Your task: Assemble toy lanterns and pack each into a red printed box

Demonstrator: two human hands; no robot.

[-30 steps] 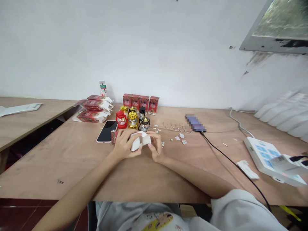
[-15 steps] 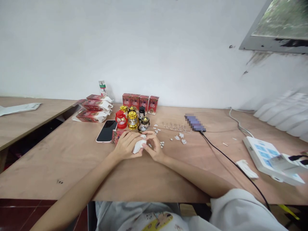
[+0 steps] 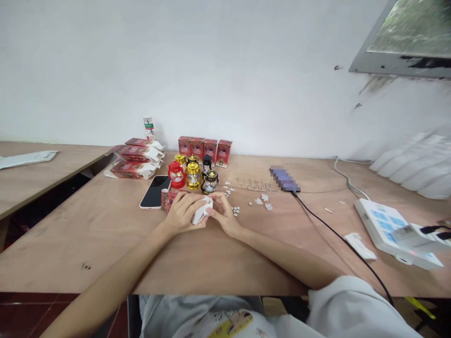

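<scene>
Wrapped over a small red printed box (image 3: 166, 201), my left hand (image 3: 183, 212) keeps it just above the table, its white flaps (image 3: 200, 213) facing right. My right hand (image 3: 225, 215) is closed at that white end, thumb pressed on a flap and fingers curled behind it. Part of the box is hidden under my left fingers. Just beyond my hands stand several miniature lanterns, among them a red one (image 3: 176, 175), a gold one (image 3: 193, 176) and a dark one with a silvery body (image 3: 210, 182).
Several upright red boxes (image 3: 203, 151) stand by the wall; unfolded cartons (image 3: 137, 162) are stacked left. A phone (image 3: 155, 192) lies beside my left hand. Button cells (image 3: 236, 211) and white plastic pieces (image 3: 264, 199) lie right. Another phone (image 3: 284, 178) trails a cable past a power strip (image 3: 384, 225).
My right thumb has moved against the white flap, and its fingers have shifted at the box end. The box has turned slightly in my left hand, showing more red on the left.
</scene>
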